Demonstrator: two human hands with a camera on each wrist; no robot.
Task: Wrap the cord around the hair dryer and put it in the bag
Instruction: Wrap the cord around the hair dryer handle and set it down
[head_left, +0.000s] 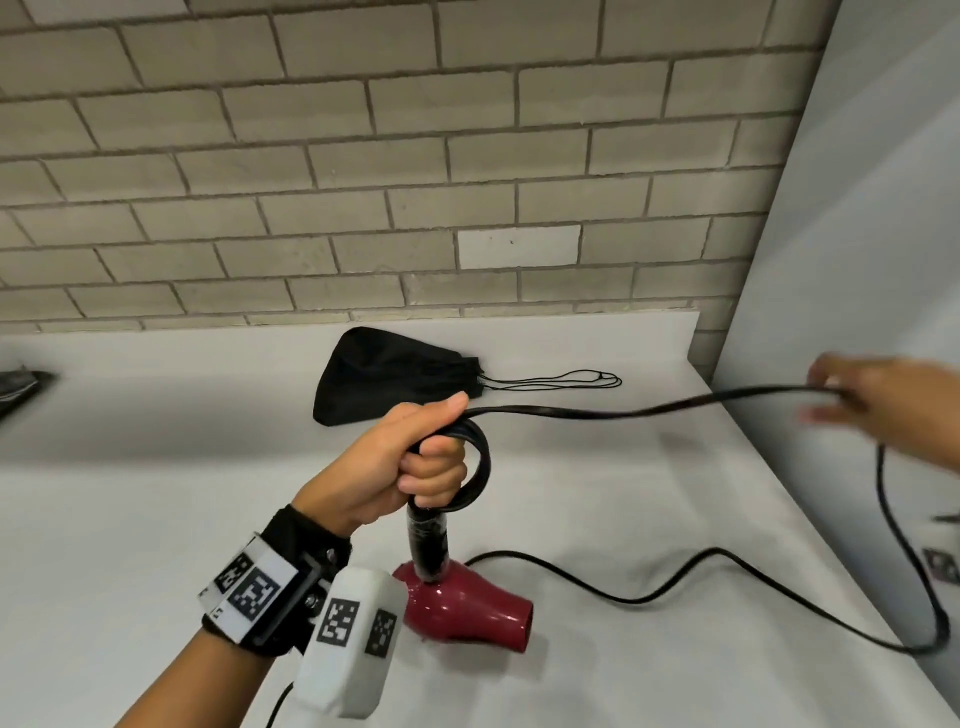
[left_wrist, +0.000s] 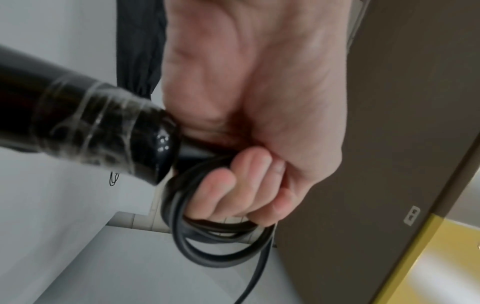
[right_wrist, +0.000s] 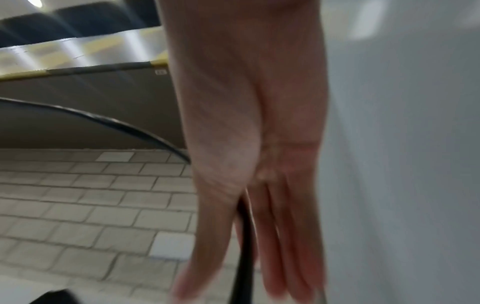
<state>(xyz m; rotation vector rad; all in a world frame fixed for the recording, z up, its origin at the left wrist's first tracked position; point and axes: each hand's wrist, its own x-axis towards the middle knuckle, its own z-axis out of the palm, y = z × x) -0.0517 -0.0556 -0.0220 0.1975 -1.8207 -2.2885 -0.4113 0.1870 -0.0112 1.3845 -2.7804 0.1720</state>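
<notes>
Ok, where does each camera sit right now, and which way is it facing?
Head: on the person's head, facing forward and down at the counter, bag and hair dryer; both hands and the left forearm show.
Left wrist: looks along the left hand, which grips the handle end and the coiled cord.
Right wrist: looks along the right hand, blurred, cord running between thumb and straight fingers, brick wall beyond.
Shared: all three show the cord; head and right wrist share the brick wall.

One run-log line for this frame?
step: cord wrapping | left hand: grips hair dryer handle, coils | right hand: guiding cord | bag: on counter, unused
</notes>
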